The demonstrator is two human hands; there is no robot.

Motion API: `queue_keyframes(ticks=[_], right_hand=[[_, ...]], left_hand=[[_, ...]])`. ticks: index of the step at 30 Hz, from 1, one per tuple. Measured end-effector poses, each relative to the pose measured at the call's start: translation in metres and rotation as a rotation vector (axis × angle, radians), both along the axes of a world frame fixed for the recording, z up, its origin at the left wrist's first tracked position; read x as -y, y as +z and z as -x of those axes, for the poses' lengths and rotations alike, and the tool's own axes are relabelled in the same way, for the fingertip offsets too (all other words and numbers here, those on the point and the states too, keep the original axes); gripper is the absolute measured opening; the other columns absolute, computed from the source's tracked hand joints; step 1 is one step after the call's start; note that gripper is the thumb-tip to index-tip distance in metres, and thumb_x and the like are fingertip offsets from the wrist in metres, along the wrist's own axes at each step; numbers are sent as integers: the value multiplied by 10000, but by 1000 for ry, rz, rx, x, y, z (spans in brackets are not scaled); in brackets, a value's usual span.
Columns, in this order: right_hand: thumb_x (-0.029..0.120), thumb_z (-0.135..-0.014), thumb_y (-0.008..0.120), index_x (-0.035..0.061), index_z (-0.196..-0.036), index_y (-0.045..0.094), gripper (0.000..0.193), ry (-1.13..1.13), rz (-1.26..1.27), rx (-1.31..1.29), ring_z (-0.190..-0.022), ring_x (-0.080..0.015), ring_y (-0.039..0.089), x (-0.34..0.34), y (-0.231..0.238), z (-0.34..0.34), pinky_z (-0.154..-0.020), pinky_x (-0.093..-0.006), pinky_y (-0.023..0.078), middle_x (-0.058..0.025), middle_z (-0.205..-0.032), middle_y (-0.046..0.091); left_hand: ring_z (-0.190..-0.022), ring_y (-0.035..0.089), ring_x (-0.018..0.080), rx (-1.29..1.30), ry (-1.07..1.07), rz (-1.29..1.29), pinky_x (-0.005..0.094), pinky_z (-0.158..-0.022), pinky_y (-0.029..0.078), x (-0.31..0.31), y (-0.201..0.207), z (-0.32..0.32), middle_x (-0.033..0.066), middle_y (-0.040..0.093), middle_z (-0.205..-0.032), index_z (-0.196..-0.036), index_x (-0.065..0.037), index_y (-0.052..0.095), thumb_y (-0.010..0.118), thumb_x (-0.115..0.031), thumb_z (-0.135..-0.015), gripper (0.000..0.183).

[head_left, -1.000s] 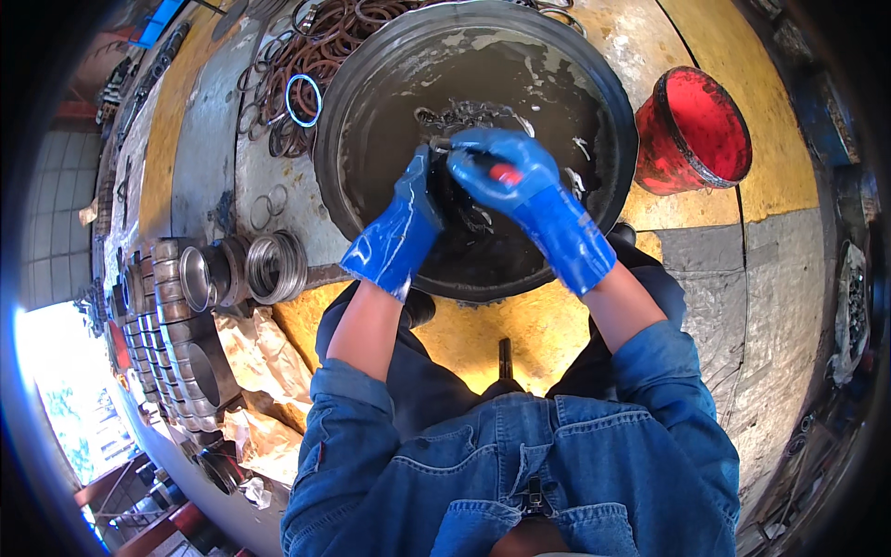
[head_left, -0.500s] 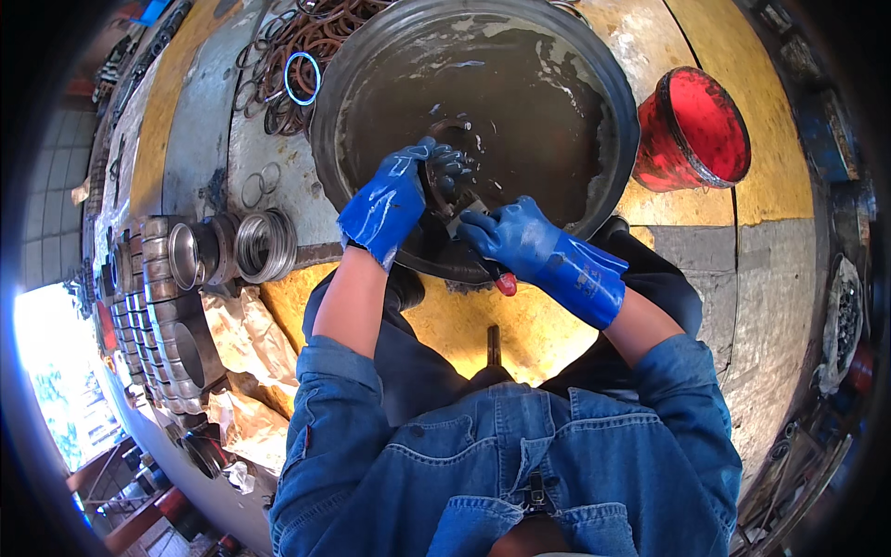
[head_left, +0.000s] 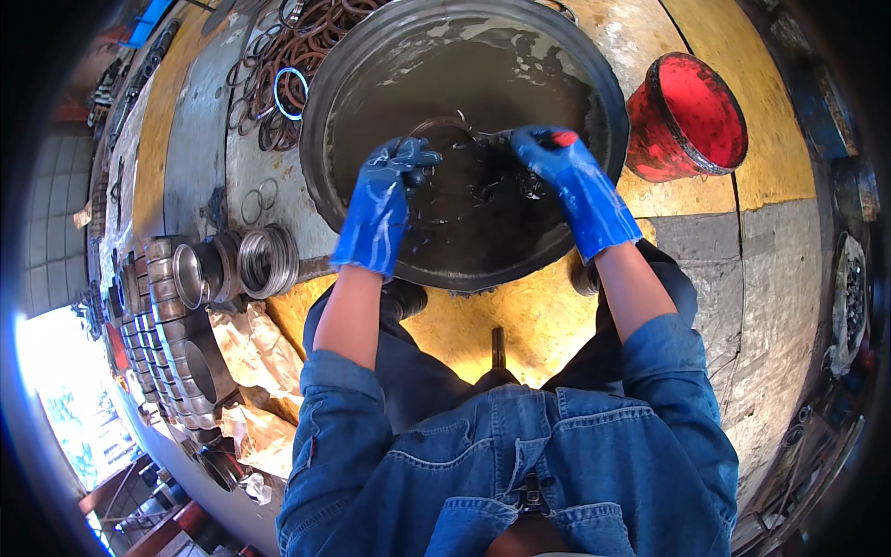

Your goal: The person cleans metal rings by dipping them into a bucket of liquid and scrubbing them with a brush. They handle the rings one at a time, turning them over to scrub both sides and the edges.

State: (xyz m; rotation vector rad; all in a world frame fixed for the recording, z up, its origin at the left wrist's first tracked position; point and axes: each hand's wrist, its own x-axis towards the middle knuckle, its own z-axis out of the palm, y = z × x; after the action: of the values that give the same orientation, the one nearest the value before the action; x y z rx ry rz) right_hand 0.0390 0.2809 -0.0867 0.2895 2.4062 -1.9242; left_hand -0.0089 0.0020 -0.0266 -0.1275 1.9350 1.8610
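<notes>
A wide dark round basin (head_left: 325,190) of murky liquid stands in front of me. My left hand (head_left: 394,172), in a long blue rubber glove, is closed on the near left side of a thin dark metal ring (head_left: 436,122) over the liquid. My right hand (head_left: 549,158), gloved alike, is closed round a brush with a red handle end (head_left: 563,138). The brush's head points left toward the ring and is blurred. Ripples and splashes show in the liquid between my hands.
Right of the basin stands a red bucket (head_left: 650,130). Brown rings (head_left: 320,37) lie heaped at the far left, near a bright ring (head_left: 290,93). Bundled silver rings (head_left: 269,262), stacked metal cylinders (head_left: 176,325) and brown paper (head_left: 251,348) lie to my left.
My right hand has moved up and away from my left hand, and the brush's red end now points up. My left hand has shifted slightly left with the ring, now tilted flatter.
</notes>
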Motion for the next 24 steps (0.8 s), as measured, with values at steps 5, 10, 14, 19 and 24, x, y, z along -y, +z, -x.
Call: queue_keyframes(ticks=[5, 10, 14, 19, 24], right_hand=[[308, -991, 669, 29, -1151, 735, 329, -244, 277, -225, -838, -164, 707, -9, 39, 5, -764, -298, 566, -65, -1009, 752], [293, -991, 666, 36, -1153, 726, 310, -306, 402, -160, -852, -159, 695, -2, 61, -19, -759, -295, 558, -62, -1012, 739], [281, -991, 664, 41, -1155, 718, 296, -316, 452, -91, -863, -155, 686, 3, 68, -28, -754, -292, 552, -60, -1015, 729], [266, -992, 661, 48, -1157, 709, 278, -265, 541, 54, -877, -150, 674, 17, 91, -37, -748, -289, 544, -58, -1019, 716], [239, -981, 680, 30, -1150, 719, 271, -261, 676, 55, -876, -157, 689, 17, 24, -18, -739, -288, 556, -72, -1039, 729]], left_hand=[[-597, 468, 47, 66, -41, -109, 209, -555, 359, 19, 21, 11, 5, 730, -967, -1259, -51, 653, 593, -377, -1034, 401], [-545, 429, 38, 230, 59, -306, 201, -500, 321, 32, 21, 19, -16, 714, -946, -1287, -45, 632, 584, -390, -1036, 429], [-505, 396, 31, 287, 127, -356, 202, -460, 291, 33, 16, 25, -37, 694, -916, -1302, -51, 619, 573, -411, -1039, 448], [-500, 391, 28, 315, 283, -351, 215, -461, 295, 29, 23, 22, -60, 678, -891, -1268, -97, 632, 564, -458, -1036, 434], [-511, 398, 31, 338, 358, -509, 221, -475, 308, 32, 15, 29, -62, 682, -898, -1237, -106, 646, 563, -453, -1038, 408]])
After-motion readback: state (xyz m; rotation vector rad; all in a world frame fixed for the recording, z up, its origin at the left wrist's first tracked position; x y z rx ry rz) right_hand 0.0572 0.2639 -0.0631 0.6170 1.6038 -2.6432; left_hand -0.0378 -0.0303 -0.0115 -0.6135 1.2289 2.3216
